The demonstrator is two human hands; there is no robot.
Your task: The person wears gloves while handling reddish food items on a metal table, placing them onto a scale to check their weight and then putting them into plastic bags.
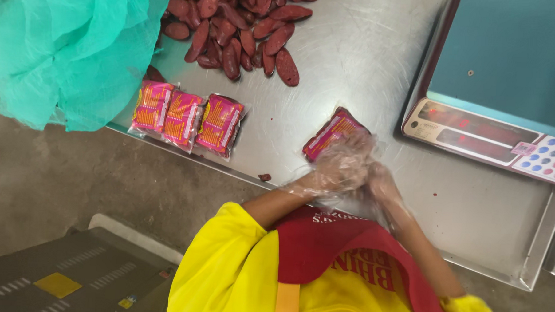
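Pink packet (327, 134): my gloved left hand (335, 167) and right hand (381, 181) meet on it, fingers clamped.
Steel tabletop (367, 67): I'd press evenly.
Packed row (186, 119): apart.

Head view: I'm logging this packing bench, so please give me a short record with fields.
surface: steel table
left hand: clear glove, on the single pink packet; grip unclear through blur
right hand: gloved, close against the left hand
near edge: three pink packets, side by side
far side: pile of dark red pieces
also: green netting beside the pile; weighing scale at the other end
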